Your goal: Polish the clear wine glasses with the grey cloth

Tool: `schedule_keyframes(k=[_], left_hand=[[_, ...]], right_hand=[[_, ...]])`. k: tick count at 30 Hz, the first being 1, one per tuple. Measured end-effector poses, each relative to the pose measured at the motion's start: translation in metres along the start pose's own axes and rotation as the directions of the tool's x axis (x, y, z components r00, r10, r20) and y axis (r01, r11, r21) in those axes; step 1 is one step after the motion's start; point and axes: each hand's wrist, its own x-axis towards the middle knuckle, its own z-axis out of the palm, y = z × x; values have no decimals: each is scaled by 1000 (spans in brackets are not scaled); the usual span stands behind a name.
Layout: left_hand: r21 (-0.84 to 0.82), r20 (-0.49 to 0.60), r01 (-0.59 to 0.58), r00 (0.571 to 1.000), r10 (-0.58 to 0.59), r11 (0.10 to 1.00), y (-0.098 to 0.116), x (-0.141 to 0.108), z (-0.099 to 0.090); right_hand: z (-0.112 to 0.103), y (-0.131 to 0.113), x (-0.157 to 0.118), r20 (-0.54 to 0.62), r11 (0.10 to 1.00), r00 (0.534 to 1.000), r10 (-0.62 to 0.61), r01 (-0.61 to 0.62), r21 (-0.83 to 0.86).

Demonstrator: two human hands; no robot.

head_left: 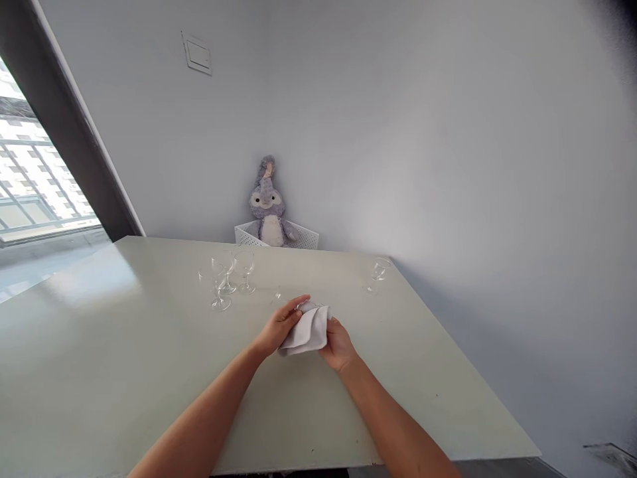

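Head view: I hold a folded pale cloth (309,334) over the middle of the table (408,385). Light, even pressure seems best, since a clear edge (305,305), possibly glass, shows at its far side. My left hand (279,328) curls around the cloth's left side; my right hand (339,341) grips its right, fingers partly hidden. Stemmed glasses (245,264) stand far left.

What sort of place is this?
Probably a room in a home, though I can't be certain: a plush toy sits in a white basket, a wall switch is mounted nearby, and a railing shows outside.
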Motion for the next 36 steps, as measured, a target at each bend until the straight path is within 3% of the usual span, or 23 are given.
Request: schedule_keyframes(k=[2, 4, 6, 8, 10, 12, 15, 17, 19, 22, 26, 28, 30, 33, 36], left_hand=[[-46, 5, 4, 1000, -4, 999, 1, 0, -1], [-118, -6, 25, 1000, -26, 993, -2, 2, -2], [-144, -26, 63, 997, -68, 987, -7, 5, -2], [-40, -68, 110, 991, -113, 993, -11, 6, -3], [238, -148, 101, 987, -67, 966, -11, 6, -5], [593, -178, -17, 972, 152, 805, -8, 3, -8], [891, 40, -252, 872, 488, 377, 1, 0, -12], [924, 180, -328, 829, 530, 198, 4, -1, -14], [930, 226, -339, 833, 506, 144, 4, 0, -16], [915, 211, -326, 889, 406, 237, 1, 1, -19], [797, 157, -200, 980, 125, 569, 1, 0, -22], [681, 175, -66, 982, -74, 729, 3, 0, -24], [558, 232, 37, 952, -199, 829, 6, -1, -27], [394, 276, 81, 940, -202, 916, 10, -1, -31], [247, 221, 101, 963, -158, 964, 12, 0, -32]], right_hand=[[-2, 2, 1, 33, 999, 999, -12, 14, -44], [-4, 6, 0, 67, 967, 996, -58, 73, -244], [-5, 9, -2, 118, 850, 983, -140, 180, -495], [-7, 10, -2, 165, 694, 960, -228, 279, -664], [-10, 6, 0, 147, 640, 956, -254, 280, -715], [-13, 0, 3, 62, 738, 983, -176, 173, -653], [-21, -10, 8, -12, 925, 1000, 4, -8, -380], [-27, -13, 10, -1, 973, 997, 71, -69, -221], [-32, -16, 10, 32, 977, 993, 112, -104, -184], [-36, -25, 7, 168, 942, 978, 122, -61, -331], [-40, -46, -1, 369, 776, 928, 58, 190, -601], [-42, -53, -3, 389, 685, 921, 25, 268, -678], [-43, -58, -5, 380, 641, 925, -15, 300, -706], [-44, -63, -6, 344, 671, 930, -132, 339, -659], [-46, -65, -4, 215, 737, 935, -281, 354, -576]])
